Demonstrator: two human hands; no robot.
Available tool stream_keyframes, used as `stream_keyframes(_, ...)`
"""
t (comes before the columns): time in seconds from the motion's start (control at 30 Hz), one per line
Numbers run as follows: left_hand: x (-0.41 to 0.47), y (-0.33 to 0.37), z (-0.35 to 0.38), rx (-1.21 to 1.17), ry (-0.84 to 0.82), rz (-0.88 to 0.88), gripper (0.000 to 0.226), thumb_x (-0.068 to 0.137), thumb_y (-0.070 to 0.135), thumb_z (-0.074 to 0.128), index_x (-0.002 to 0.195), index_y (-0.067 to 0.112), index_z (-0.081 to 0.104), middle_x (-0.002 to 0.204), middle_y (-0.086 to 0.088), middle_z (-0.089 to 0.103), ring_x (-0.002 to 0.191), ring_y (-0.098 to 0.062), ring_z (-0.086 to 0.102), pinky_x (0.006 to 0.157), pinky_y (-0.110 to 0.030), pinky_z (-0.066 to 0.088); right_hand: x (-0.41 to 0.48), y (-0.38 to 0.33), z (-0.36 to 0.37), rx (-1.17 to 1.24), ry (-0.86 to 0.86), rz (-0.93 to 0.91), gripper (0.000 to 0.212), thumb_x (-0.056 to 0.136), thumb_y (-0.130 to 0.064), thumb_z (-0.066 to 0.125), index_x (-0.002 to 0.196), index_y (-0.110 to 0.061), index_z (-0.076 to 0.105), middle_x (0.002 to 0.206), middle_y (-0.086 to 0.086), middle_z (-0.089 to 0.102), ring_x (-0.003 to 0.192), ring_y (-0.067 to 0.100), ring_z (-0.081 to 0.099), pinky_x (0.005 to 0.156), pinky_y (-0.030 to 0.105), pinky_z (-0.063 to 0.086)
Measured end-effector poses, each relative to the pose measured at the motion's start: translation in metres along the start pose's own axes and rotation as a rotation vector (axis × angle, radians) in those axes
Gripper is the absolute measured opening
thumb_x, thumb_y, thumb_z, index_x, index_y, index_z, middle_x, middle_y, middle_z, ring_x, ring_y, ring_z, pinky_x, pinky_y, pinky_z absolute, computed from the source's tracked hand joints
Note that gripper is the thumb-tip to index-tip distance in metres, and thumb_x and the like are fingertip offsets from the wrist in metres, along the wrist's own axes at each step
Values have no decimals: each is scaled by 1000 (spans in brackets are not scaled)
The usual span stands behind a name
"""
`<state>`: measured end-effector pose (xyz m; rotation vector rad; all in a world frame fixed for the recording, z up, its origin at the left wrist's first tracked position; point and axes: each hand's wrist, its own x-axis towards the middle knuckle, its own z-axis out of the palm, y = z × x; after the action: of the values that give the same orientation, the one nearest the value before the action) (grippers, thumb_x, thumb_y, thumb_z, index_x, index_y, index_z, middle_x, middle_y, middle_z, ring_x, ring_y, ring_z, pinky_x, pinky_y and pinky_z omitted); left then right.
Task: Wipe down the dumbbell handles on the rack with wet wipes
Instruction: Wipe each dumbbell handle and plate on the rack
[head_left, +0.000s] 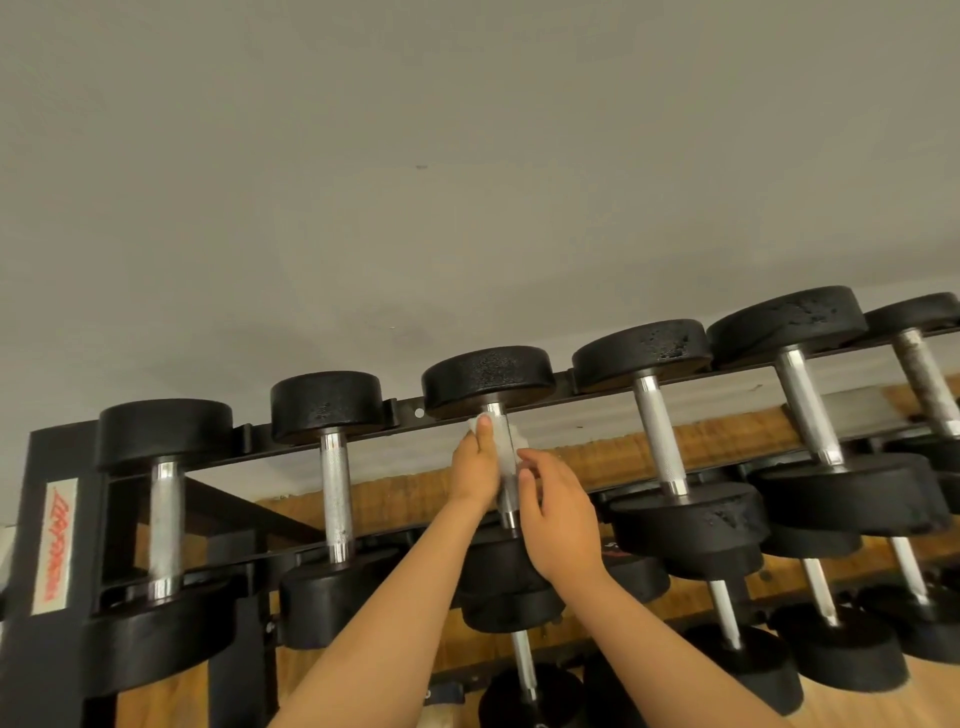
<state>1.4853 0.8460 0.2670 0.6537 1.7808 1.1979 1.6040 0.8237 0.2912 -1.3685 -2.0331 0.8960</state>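
Observation:
A black rack (52, 525) carries a top row of black dumbbells with steel handles. Both my hands are at the third dumbbell (488, 379) from the left. A white wet wipe (503, 441) is wrapped around the upper part of its handle (509, 499). My left hand (475, 470) presses the wipe against the handle from the left, thumb pointing up. On the handle's right side, my right hand (558, 512) has its fingers curled around the wipe. The handle's lower end shows bare steel between my hands.
Neighbouring dumbbells stand close on both sides: one handle to the left (335, 499) and one to the right (662, 441). A lower row of dumbbells (727, 623) sits beneath. A grey wall (467, 182) rises behind the rack, and a wooden floor (597, 457) shows through it.

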Motion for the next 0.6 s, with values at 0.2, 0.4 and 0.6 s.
stream_keyframes(0.2, 4, 6, -7, 77, -170, -34, 48, 105, 45, 30, 137, 11, 43, 128, -6, 54, 117, -20, 52, 106, -36, 42, -1, 2, 1, -1, 15, -10, 33, 104, -25, 39, 130, -17, 57, 124, -5, 62, 111, 3, 54, 87, 10, 37)
stream_keyframes(0.4, -3, 8, -4, 151, -135, -18, 49, 106, 43, 26, 144, 12, 36, 135, -9, 50, 118, -19, 49, 104, -33, 39, -3, 0, 0, 9, 34, -3, 33, 104, -25, 38, 130, -18, 57, 123, -3, 62, 112, 6, 56, 89, 15, 40)
stream_keyframes(0.6, -22, -16, -30, 438, -452, -84, 58, 101, 53, 34, 148, 20, 33, 142, -8, 51, 125, -26, 51, 109, -44, 40, -5, -3, -3, -11, 98, 18, 31, 104, -23, 41, 125, -15, 61, 117, -1, 65, 109, 10, 57, 85, 17, 39)
